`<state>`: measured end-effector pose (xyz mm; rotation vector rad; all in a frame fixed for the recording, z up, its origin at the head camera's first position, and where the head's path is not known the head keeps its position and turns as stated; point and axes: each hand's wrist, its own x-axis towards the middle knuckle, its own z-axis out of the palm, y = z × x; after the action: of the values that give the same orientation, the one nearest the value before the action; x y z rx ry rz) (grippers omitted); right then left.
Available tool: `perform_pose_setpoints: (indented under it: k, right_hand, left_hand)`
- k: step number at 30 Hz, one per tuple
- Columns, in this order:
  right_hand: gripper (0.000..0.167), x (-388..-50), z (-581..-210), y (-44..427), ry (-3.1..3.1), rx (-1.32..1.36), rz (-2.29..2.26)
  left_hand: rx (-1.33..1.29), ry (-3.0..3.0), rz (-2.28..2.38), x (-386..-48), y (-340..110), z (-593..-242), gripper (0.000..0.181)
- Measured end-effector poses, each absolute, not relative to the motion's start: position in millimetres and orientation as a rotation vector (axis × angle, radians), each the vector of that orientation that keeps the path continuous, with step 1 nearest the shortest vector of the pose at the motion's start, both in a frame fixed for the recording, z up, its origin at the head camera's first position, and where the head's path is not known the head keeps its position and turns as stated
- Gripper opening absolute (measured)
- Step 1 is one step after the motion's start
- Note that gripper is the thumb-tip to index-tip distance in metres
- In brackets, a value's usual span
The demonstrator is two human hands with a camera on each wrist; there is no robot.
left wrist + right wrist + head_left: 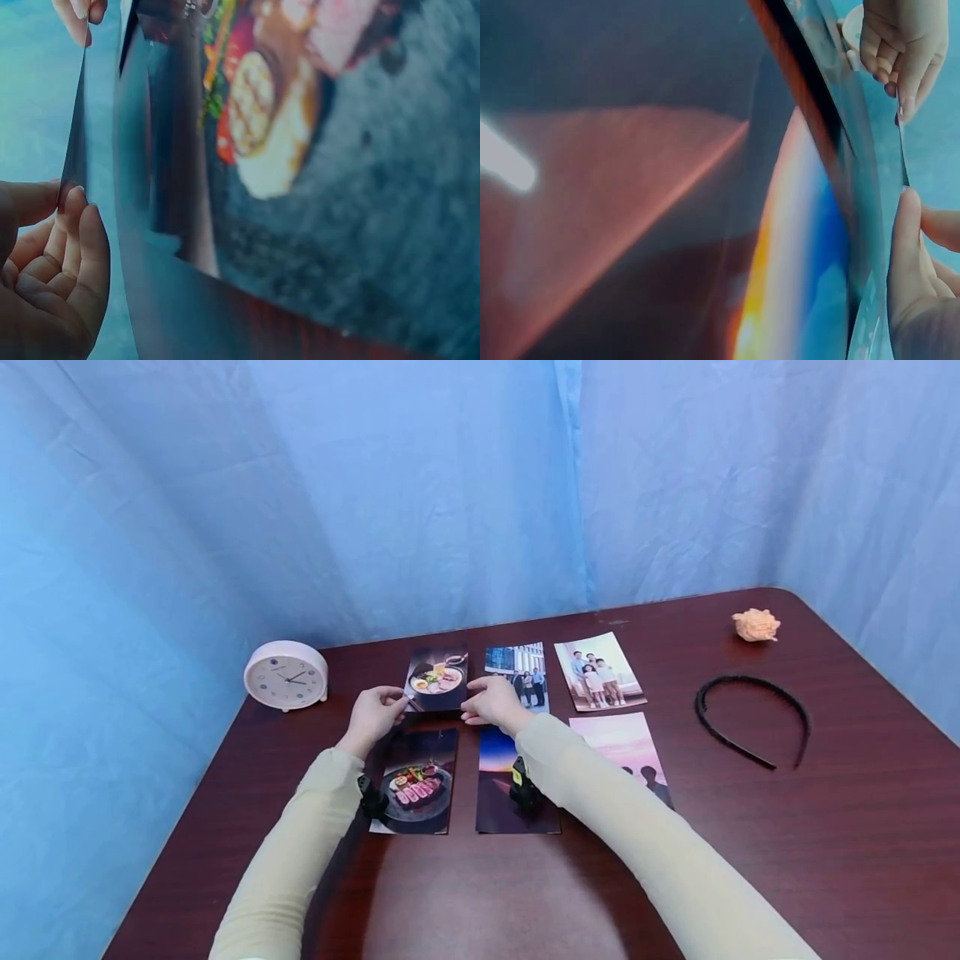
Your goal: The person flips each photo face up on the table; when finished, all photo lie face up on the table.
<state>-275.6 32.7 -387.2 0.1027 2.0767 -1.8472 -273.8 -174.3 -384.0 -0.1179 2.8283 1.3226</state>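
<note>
A photo of a noodle bowl is held by its two sides, slightly raised off the table. My left hand pinches its left edge between thumb and fingers. On the opposite edge, my right hand does the same. Seen edge-on in the left wrist view, the print looks like a thin dark strip. Just below it lies a photo of sliced steak. A sunset landscape photo lies under my right wrist, and a group photo by a building is partly covered by my right hand.
Right of these lie a family photo and a pink-sky silhouette photo, partly behind my sleeve. A white alarm clock stands at the left. A black headband and a peach flower-like item sit on the dark table.
</note>
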Motion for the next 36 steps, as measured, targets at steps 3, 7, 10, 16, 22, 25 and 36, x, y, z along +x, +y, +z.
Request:
perform_pose_setpoints:
  k: [3, 7, 10, 16, 22, 25, 36]
  right_hand:
    - [0.048, -276.7, -389.8, 31.7, 2.05, 0.114, -1.838]
    - [0.046, -277.8, -392.8, 30.9, 2.026, 0.129, -1.831]
    - [0.045, -277.6, -393.5, 31.2, 2.016, 0.135, -1.841]
    - [0.046, -275.8, -393.9, 31.3, 1.998, 0.102, -1.835]
    - [0.047, -274.2, -394.1, 33.6, 2.018, 0.054, -1.823]
    - [0.045, -274.6, -394.5, 37.1, 2.021, 0.026, -1.824]
    - [0.034, -262.1, -383.0, 57.7, 2.02, -0.153, -1.84]
  left_hand:
    - [-0.153, 2.827, 1.298, -273.8, -177.2, -386.8, 0.032]
    - [-0.19, 2.818, 1.284, -274.7, -180.8, -389.9, 0.032]
    - [-0.193, 2.807, 1.275, -275.6, -182.5, -391.6, 0.033]
    - [-0.186, 2.786, 1.255, -274.4, -183.9, -392.4, 0.036]
    - [-0.16, 2.801, 1.185, -271.1, -186.3, -390.1, 0.038]
    - [-0.124, 2.822, 1.146, -268.1, -188.5, -389.4, 0.039]
    - [-0.026, 2.967, 1.302, -248.2, -184.3, -371.3, 0.034]
